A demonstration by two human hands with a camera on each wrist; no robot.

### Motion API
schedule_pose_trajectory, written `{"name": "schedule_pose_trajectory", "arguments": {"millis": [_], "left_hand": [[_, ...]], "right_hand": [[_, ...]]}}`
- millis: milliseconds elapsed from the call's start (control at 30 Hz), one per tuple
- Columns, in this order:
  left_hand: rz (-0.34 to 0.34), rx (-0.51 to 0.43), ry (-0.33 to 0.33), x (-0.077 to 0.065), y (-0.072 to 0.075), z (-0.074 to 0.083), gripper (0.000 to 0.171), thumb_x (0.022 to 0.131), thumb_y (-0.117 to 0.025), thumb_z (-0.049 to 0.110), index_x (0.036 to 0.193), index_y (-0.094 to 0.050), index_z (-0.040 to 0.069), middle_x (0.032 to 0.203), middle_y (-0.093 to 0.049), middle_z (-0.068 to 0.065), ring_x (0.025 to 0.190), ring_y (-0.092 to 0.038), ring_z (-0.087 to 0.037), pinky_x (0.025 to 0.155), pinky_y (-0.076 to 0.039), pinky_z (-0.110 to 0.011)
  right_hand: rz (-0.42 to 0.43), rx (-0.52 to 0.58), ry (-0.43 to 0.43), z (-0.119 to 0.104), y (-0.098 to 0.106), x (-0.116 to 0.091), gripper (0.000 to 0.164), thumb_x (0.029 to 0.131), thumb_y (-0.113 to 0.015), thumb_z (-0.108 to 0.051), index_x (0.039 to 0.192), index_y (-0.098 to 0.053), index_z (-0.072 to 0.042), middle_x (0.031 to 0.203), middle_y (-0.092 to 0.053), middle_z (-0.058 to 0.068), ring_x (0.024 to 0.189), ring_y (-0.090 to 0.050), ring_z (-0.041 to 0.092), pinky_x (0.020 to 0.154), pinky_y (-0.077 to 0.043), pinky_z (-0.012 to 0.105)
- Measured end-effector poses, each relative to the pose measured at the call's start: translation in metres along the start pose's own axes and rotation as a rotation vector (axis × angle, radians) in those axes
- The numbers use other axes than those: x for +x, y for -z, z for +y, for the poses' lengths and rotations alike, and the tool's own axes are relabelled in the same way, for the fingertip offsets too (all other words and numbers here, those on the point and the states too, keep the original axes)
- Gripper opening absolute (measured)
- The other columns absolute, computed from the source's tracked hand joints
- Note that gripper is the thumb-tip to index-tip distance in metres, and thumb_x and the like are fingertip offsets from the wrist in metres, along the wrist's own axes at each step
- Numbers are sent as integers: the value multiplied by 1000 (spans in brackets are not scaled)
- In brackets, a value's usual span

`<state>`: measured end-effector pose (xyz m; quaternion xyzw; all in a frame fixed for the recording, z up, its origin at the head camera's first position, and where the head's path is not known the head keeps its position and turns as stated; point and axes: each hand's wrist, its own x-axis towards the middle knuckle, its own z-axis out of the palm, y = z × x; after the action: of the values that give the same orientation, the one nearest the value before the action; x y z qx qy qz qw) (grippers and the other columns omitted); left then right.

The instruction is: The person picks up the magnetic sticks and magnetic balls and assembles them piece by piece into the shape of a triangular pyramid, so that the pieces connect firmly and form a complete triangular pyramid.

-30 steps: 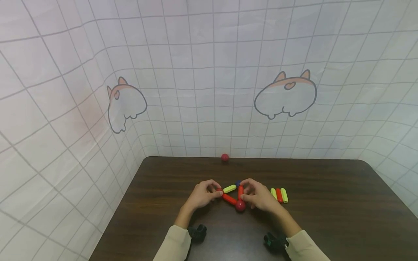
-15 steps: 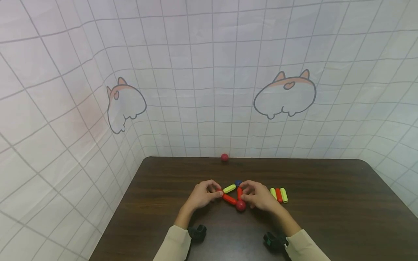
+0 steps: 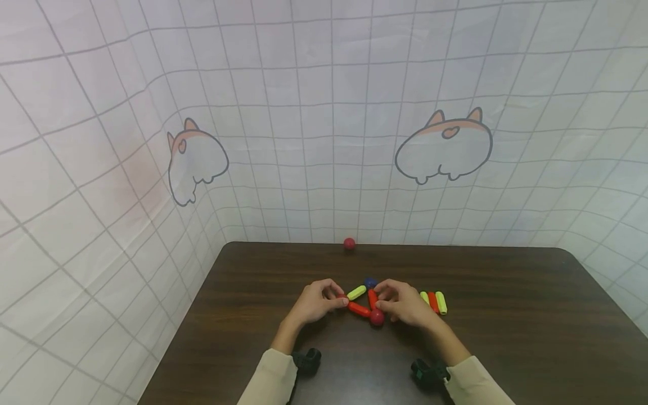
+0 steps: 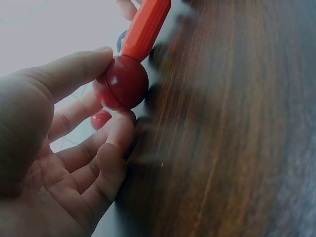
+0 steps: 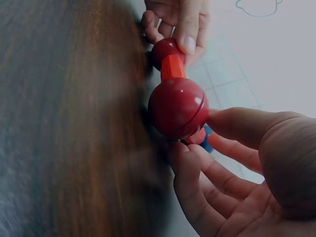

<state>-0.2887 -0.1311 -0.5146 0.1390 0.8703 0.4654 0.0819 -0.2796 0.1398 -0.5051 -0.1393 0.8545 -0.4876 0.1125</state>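
Observation:
Rods and balls form a triangle on the dark table. My left hand (image 3: 318,301) pinches the red ball (image 4: 121,83) at its left corner between thumb and fingers. A red rod (image 3: 359,309) runs from there to the nearer red ball (image 3: 377,318). My right hand (image 3: 405,302) pinches the right-side red rod (image 3: 373,298) just behind that nearer ball; in the right wrist view the ball (image 5: 178,108) covers most of this grip. At the far corner sits a blue ball (image 3: 370,283). A yellow-green rod (image 3: 356,292) lies between the blue ball and the left corner.
To the right of my right hand lie two yellow-green rods (image 3: 441,303) with a red rod (image 3: 432,302) between them. A loose red ball (image 3: 349,243) rests at the table's far edge (image 3: 455,246), before a white gridded cloth (image 3: 304,197).
The triangle's near red ball has shifted slightly right and away from me. More of the blue ball shows beside my right fingers. Both hands keep nearly the same place.

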Motion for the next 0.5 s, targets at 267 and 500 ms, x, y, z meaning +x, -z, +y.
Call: {"name": "schedule_pose_trajectory", "arguments": {"millis": [267, 500], "left_hand": [[13, 25, -2, 1, -1, -1, 24, 89, -81, 37, 97, -69, 17, 76, -66, 0, 65, -60, -14, 58, -46, -30], [27, 38, 8, 1, -2, 0, 25, 87, -83, 36, 95, -68, 16, 77, -64, 0, 65, -58, -13, 57, -45, -29]], "right_hand": [[-18, -25, 19, 0, 7, 0, 33, 93, -75, -17, 122, -65, -6, 104, -68, 12, 73, -62, 18, 60, -56, 33], [-48, -54, 33, 0, 9, -1, 29, 91, -78, -15, 116, -66, -8, 105, -67, 11, 73, -61, 19, 63, -56, 34]]}}
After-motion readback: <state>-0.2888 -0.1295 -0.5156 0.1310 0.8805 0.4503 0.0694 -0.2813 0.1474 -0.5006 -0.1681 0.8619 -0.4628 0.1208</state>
